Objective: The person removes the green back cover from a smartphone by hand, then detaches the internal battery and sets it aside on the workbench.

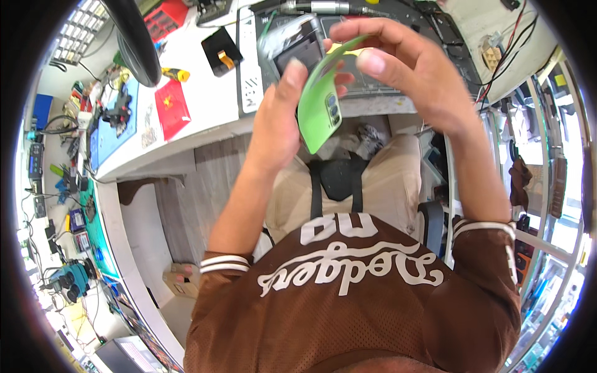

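While both hands pinch it, a bright green glossy phone back cover (322,105) with camera cluster hangs above the lap. Left hand (280,118) grips its left edge, right hand (398,68) its top. Behind: grey work mat (373,87), white bench (205,93), red card (172,107), black folded pouch (221,51).

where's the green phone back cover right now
In the head view the green phone back cover is top centre, held between the left hand and right hand, above the person's lap and at the white workbench edge.
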The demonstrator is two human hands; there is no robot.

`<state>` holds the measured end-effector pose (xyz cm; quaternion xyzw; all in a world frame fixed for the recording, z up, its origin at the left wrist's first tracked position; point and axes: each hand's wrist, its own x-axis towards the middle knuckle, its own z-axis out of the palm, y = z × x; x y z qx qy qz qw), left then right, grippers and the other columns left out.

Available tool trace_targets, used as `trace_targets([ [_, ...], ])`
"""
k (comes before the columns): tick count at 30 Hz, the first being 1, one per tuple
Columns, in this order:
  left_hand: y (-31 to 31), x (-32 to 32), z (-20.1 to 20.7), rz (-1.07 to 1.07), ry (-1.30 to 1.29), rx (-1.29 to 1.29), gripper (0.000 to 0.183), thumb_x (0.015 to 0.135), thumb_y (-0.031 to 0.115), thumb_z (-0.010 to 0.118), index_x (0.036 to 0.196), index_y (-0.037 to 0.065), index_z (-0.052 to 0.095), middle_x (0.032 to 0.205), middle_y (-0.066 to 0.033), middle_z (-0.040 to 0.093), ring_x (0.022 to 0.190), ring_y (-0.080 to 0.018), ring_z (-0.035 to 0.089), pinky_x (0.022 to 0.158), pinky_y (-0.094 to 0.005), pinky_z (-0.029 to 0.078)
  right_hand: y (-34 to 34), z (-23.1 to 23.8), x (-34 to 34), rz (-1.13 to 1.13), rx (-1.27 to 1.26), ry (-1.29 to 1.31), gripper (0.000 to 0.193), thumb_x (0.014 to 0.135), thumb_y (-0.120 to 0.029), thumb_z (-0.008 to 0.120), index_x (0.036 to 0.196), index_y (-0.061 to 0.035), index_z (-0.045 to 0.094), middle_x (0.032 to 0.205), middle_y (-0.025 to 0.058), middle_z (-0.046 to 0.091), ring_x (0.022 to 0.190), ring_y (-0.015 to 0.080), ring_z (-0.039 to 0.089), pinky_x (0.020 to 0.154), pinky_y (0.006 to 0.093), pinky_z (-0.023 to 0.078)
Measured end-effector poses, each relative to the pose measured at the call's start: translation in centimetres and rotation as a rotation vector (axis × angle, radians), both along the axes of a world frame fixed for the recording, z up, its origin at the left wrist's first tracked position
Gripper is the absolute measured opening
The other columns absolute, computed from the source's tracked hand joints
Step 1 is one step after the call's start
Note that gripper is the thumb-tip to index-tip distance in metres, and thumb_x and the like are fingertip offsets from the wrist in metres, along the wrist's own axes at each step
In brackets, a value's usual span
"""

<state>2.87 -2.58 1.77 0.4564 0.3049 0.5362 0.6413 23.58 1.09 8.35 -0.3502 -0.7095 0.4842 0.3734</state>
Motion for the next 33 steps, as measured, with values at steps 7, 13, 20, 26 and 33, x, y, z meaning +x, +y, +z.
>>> trace_targets([
  [7, 2.7, 1.7, -2.9, 0.548, 0.177, 0.684, 0.086, 0.098, 0.057, 0.069, 0.156, 0.0, 0.04, 0.144, -0.0135, 0.055, 0.132, -0.0256, 0.052, 0.113, -0.0391, 0.041, -4.2, -5.2, -3.3, -0.103, -0.526, 0.643, 0.083, 0.106, -0.064, 0.049, 0.153, 0.0036, 0.048, 0.131, 0.0134, 0.065, 0.114, 0.0184, 0.064, 0.095, 0.0365, 0.053],
  [13, 4.3, -0.6, -2.9, 0.507, 0.849, 1.314, 0.107, 0.071, 0.087, 0.069, 0.147, 0.013, 0.055, 0.141, -0.0023, 0.059, 0.133, -0.031, 0.043, 0.113, -0.0488, 0.034, -4.5, -3.4, -0.7, -0.062, -0.315, 0.099, 0.05, 0.11, -0.032, 0.057, 0.151, -0.0032, 0.055, 0.115, 0.013, 0.07, 0.103, 0.026, 0.065, 0.096, 0.0377, 0.054],
  [20, 3.2, 0.6, -1.9, 0.303, 0.526, 0.759, 0.13, 0.081, 0.099, 0.03, 0.17, 0.005, 0.012, 0.174, -0.0153, 0.022, 0.161, -0.0372, 0.016, 0.128, -0.0534, 0.014, -4.4, -3.0, -2.7, -0.26, 0.137, 0.052, 0.047, 0.1, -0.004, 0.064, 0.147, -0.0059, 0.06, 0.143, 0.0193, 0.065, 0.127, 0.0373, 0.065, 0.105, 0.0421, 0.053],
  [26, 0.8, 1.8, 1.2, 0.078, -0.27, -0.038, 0.087, 0.108, 0.07, 0.028, 0.167, 0.007, 0.021, 0.158, -0.0149, 0.046, 0.143, -0.0259, 0.047, 0.119, -0.0406, 0.039, -3.0, -5.4, -2.7, -0.166, 0.795, -0.265, 0.051, 0.092, -0.001, 0.072, 0.142, -0.0056, 0.064, 0.142, 0.0187, 0.065, 0.131, 0.0387, 0.063, 0.107, 0.045, 0.054],
  [33, 0.2, 2.1, 0.1, 0.144, -0.44, -0.073, 0.064, 0.113, 0.056, 0.039, 0.164, 0.02, 0.029, 0.143, -0.0127, 0.059, 0.121, -0.0188, 0.061, 0.1, -0.0356, 0.056, -4.2, -6.1, -4.0, -0.183, 0.801, -0.208, 0.05, 0.089, -0.004, 0.077, 0.138, -0.0081, 0.068, 0.134, 0.0147, 0.071, 0.122, 0.0366, 0.069, 0.1, 0.0446, 0.058],
])
